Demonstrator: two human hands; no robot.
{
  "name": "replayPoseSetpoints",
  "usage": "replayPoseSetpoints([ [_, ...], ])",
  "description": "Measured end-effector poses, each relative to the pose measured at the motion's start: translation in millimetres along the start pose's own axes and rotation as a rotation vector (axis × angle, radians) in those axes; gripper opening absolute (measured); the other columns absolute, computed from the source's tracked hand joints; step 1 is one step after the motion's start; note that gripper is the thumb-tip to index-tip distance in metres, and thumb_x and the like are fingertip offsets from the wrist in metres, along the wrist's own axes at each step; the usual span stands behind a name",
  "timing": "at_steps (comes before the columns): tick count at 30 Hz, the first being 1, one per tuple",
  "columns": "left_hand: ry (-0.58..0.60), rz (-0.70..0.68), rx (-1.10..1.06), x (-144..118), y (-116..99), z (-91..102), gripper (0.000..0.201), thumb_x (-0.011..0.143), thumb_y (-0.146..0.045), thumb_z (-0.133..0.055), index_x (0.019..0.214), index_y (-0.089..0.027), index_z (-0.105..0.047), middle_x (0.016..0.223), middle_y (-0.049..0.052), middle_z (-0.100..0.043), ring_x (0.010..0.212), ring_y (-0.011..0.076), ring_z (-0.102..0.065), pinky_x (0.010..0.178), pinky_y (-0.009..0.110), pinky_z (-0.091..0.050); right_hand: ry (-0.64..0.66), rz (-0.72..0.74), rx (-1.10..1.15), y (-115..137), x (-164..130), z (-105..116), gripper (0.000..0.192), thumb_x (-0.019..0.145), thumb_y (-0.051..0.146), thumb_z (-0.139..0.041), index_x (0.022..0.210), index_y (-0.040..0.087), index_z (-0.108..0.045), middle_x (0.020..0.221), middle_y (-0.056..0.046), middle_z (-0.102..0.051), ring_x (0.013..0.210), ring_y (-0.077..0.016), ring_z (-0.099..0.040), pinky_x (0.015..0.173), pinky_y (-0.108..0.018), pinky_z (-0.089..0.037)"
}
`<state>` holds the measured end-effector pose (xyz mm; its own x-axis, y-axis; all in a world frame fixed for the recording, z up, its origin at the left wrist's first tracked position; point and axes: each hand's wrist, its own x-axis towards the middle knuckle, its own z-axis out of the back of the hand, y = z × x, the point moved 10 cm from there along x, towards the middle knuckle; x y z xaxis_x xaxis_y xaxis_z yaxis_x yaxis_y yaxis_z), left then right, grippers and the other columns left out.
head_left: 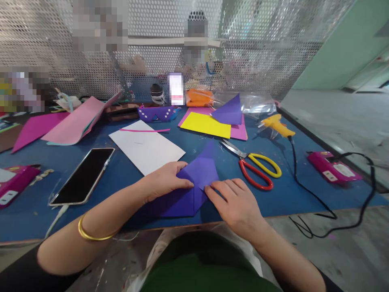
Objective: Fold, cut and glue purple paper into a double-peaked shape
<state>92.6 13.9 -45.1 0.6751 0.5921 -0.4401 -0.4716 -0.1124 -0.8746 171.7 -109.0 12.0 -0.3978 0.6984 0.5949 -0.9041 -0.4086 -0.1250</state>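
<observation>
Folded purple paper (202,172) lies at the table's front edge, with a pointed part sticking up at its far end. My left hand (165,178) grips it from the left, thumb pressed on top; some of its fingers are hidden. On the right, my right hand (235,200) is closed at the paper's edge, thumb and index finger pinching a small flap. White card (146,146) with a pink strip (144,130) across it lies just beyond my left hand. Scissors (252,164) with one red and one yellow handle rest, blades apart, beyond my right hand.
A yellow glue gun (278,125) has its cord running to a pink power strip (332,166) at right. A phone (83,176) lies at left, its cable plugged in. Yellow sheet (206,125), purple glasses shape (155,113) and pink sheets (74,121) are farther back, before a perforated metal screen (158,24).
</observation>
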Motion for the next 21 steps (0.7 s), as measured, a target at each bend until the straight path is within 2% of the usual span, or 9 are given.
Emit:
replayPoseSetpoints([
  [2,-0.186,-0.069,0.184,-5.8,-7.0,11.4,0.042,0.073,-0.032,-0.076,0.112,-0.021,-0.065,0.110,0.007,-0.072,0.105,0.0291,-0.066,0.095,0.041,-0.050,0.033,-0.026,0.034,-1.7,-3.4,-3.2,0.028,0.098,0.006,-0.045,0.104,0.008,-0.072,0.090,-0.011,-0.071,0.076,-0.0197,-0.060,0.068,-0.035,-0.041],
  [4,-0.404,-0.203,0.482,-19.8,-23.5,19.0,0.042,0.080,-0.032,-0.071,0.121,-0.023,-0.064,0.117,0.008,-0.071,0.106,0.0295,-0.065,0.099,0.044,-0.048,0.055,-0.053,0.080,-3.4,-5.7,-5.8,0.026,0.097,0.006,-0.046,0.104,0.008,-0.072,0.089,-0.012,-0.070,0.077,-0.0200,-0.060,0.069,-0.035,-0.042],
  [5,-0.474,-0.299,0.619,-28.1,-33.3,15.8,0.038,0.085,-0.032,-0.066,0.122,-0.024,-0.065,0.120,0.008,-0.070,0.108,0.0292,-0.065,0.100,0.045,-0.048,0.065,-0.068,0.100,-4.4,-6.7,-7.0,0.026,0.097,0.007,-0.047,0.105,0.007,-0.072,0.089,-0.012,-0.070,0.077,-0.0202,-0.060,0.069,-0.035,-0.042],
  [6,-0.496,-0.405,0.719,-35.3,-41.2,7.8,0.030,0.089,-0.030,-0.061,0.118,-0.025,-0.068,0.121,0.008,-0.070,0.110,0.0288,-0.064,0.101,0.044,-0.047,0.076,-0.081,0.117,-5.2,-7.5,-8.2,0.026,0.097,0.007,-0.047,0.105,0.008,-0.072,0.089,-0.012,-0.070,0.078,-0.0205,-0.061,0.069,-0.035,-0.043],
  [8,-0.407,-0.574,0.807,-43.3,-46.8,-14.3,0.024,0.096,-0.028,-0.053,0.108,-0.024,-0.073,0.116,0.008,-0.073,0.110,0.0261,-0.064,0.099,0.041,-0.050,0.084,-0.109,0.142,-7.3,-9.4,-9.0,0.027,0.098,0.008,-0.046,0.104,0.009,-0.072,0.090,-0.012,-0.070,0.079,-0.0210,-0.061,0.070,-0.035,-0.045],
  [10,-0.274,-0.662,0.831,-45.2,-44.3,-32.1,0.027,0.099,-0.025,-0.048,0.102,-0.022,-0.075,0.110,0.008,-0.076,0.107,0.0237,-0.066,0.094,0.037,-0.052,0.075,-0.142,0.163,-10.0,-11.5,-8.0,0.028,0.099,0.008,-0.044,0.104,0.009,-0.072,0.092,-0.012,-0.071,0.081,-0.0214,-0.062,0.072,-0.035,-0.047],
  [14,-0.161,-0.730,0.864,-41.2,-43.2,-43.1,0.029,0.100,-0.021,-0.046,0.102,-0.019,-0.075,0.108,0.009,-0.076,0.104,0.0223,-0.067,0.091,0.034,-0.053,0.078,-0.206,0.219,-15.4,-15.7,-8.9,0.026,0.100,0.010,-0.047,0.108,0.009,-0.071,0.096,-0.011,-0.072,0.085,-0.0221,-0.062,0.075,-0.035,-0.051],
  [17,-0.128,-0.697,0.854,-29.7,-45.7,-40.7,0.023,0.098,-0.020,-0.051,0.095,-0.018,-0.074,0.101,0.007,-0.075,0.097,0.0204,-0.067,0.085,0.031,-0.052,0.081,-0.293,0.267,-23.2,-17.5,-11.2,0.021,0.100,0.013,-0.052,0.105,0.011,-0.072,0.096,-0.010,-0.072,0.085,-0.0217,-0.063,0.074,-0.035,-0.052],
  [21,-0.096,-0.468,0.744,-5.0,-37.4,-29.6,0.004,0.086,-0.022,-0.071,0.082,-0.020,-0.069,0.090,0.001,-0.071,0.087,0.0176,-0.066,0.077,0.029,-0.049,0.043,-0.386,0.334,-33.2,-19.0,-9.9,0.018,0.100,0.016,-0.055,0.100,0.013,-0.073,0.091,-0.009,-0.071,0.083,-0.0204,-0.064,0.071,-0.034,-0.052],
])
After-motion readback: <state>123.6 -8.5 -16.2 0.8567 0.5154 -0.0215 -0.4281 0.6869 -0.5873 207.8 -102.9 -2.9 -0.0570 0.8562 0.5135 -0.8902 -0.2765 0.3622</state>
